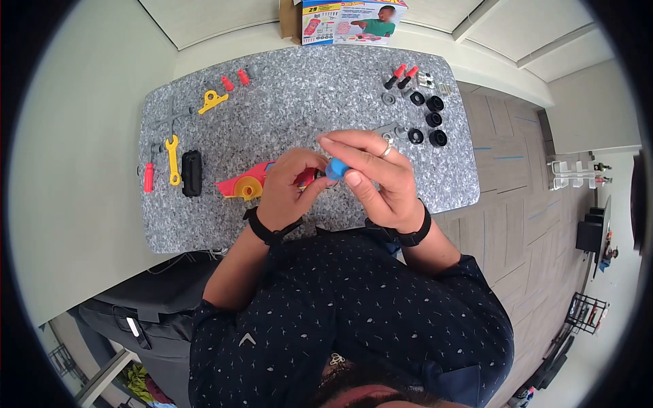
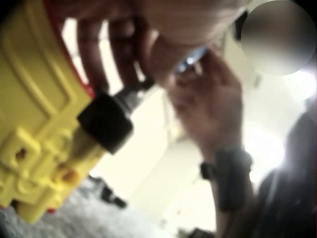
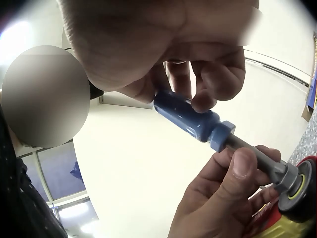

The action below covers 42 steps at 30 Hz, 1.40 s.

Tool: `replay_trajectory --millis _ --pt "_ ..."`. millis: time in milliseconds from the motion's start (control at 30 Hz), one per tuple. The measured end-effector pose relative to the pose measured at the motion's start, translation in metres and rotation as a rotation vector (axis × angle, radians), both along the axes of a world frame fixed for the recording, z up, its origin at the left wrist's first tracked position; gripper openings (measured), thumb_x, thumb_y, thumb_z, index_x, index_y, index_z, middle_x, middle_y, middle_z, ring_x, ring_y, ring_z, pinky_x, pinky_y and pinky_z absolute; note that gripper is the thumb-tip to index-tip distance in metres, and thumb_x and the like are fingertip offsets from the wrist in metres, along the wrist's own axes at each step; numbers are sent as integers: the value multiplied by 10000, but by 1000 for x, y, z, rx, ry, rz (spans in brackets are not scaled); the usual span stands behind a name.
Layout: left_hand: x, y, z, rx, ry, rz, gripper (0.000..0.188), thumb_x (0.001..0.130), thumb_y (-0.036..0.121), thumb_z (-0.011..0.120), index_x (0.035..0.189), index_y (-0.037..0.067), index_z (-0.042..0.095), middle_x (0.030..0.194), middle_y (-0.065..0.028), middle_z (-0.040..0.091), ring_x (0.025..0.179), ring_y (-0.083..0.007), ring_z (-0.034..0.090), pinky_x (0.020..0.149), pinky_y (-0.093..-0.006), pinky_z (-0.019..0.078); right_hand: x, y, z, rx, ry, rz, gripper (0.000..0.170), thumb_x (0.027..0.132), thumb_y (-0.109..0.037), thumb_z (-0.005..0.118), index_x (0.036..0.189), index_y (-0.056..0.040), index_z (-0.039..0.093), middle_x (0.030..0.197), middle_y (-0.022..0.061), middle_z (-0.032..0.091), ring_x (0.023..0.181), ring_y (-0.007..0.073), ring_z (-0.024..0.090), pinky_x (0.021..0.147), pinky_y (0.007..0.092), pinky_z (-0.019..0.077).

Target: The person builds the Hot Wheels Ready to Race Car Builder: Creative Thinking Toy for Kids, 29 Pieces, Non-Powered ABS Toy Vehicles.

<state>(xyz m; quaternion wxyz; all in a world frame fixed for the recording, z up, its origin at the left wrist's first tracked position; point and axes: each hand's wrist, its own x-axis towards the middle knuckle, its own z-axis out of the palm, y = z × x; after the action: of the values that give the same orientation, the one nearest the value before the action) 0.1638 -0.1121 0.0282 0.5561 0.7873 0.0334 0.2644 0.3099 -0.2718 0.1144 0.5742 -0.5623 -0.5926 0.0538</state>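
My left hand [image 1: 289,187] holds a red and yellow toy car [image 1: 238,187] over the table. In the right wrist view, the left thumb and fingers [image 3: 218,193] also pinch the grey shaft [image 3: 257,159] of a blue-handled tool [image 3: 183,116]. The shaft's socket end meets a black wheel [image 3: 299,196] on the car. My right hand [image 1: 381,177] grips the blue handle [image 1: 336,169] between thumb and fingers. The left wrist view is blurred; it shows the car's yellow underside [image 2: 39,99] and a black wheel [image 2: 105,121].
On the speckled table [image 1: 292,88], a yellow wrench [image 1: 173,160], black part [image 1: 192,174], yellow piece [image 1: 213,102] and red pieces [image 1: 227,83] lie left. Several black wheels [image 1: 434,120] and two red-and-black pieces [image 1: 395,76] are right. A toy box [image 1: 350,24] stands behind.
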Motion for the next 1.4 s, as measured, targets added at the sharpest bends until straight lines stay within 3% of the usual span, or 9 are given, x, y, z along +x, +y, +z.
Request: replay_trajectory --millis 300,433,733,867,967,1167,1333,1400 --pt "6 1 15 110 -36 -12 273 923 132 885 1138 50 738 1083 -93 748 963 -309 694 866 -416 535 8 -7 -7 -86 -3 23 358 996 49 757 1345 -15 807 1349 176 732 1039 233 768 833 329 624" --pt "7 6 10 107 -25 -29 314 916 116 888 1183 37 744 1092 -115 748 963 -314 694 861 -420 542 -1 1 4 -12 19 -55 389 946 -14 863 1331 -51 826 1266 130 738 963 187 736 783 309 600" --pt "2 5 22 49 18 -17 393 936 73 867 1302 27 730 1120 -128 767 1036 -272 762 889 -372 588 -1 1 1 -2 64 -96 329 938 -44 896 1261 -39 830 1236 104 746 741 80 602 646 262 515" --pt "1 11 15 -23 82 -90 406 944 54 851 1327 21 721 1130 -123 773 1082 -263 777 929 -380 596 1 2 -7 -10 89 -85 397 875 -109 971 1242 -47 834 1189 86 736 713 69 564 636 253 492" --pt "0 5 32 3 46 -67 426 965 32 817 1374 8 698 1161 -131 779 1105 -247 778 954 -377 599 1 1 -8 -7 95 -88 370 885 -101 962 1228 -45 835 1206 93 742 721 67 581 636 250 493" --pt "1 8 6 -157 31 -121 468 988 42 802 1435 7 671 1230 -142 780 1152 -231 772 975 -356 599 1 0 -5 -34 102 -71 350 887 -125 966 1205 -52 837 1226 95 743 700 59 576 612 247 482" --pt "0 5 19 -103 48 -108 451 999 37 794 1430 -2 666 1238 -138 781 1149 -213 770 984 -359 602 1 2 -10 -16 30 -105 333 916 -104 934 1233 -58 841 1241 110 748 684 67 583 610 243 490" --pt "0 8 9 -145 69 -133 439 1002 45 799 1417 -6 664 1240 -135 781 1146 -210 769 980 -360 604 -3 0 -1 -57 131 -84 336 906 -103 941 1226 -62 848 1214 103 744 690 74 585 621 240 493"
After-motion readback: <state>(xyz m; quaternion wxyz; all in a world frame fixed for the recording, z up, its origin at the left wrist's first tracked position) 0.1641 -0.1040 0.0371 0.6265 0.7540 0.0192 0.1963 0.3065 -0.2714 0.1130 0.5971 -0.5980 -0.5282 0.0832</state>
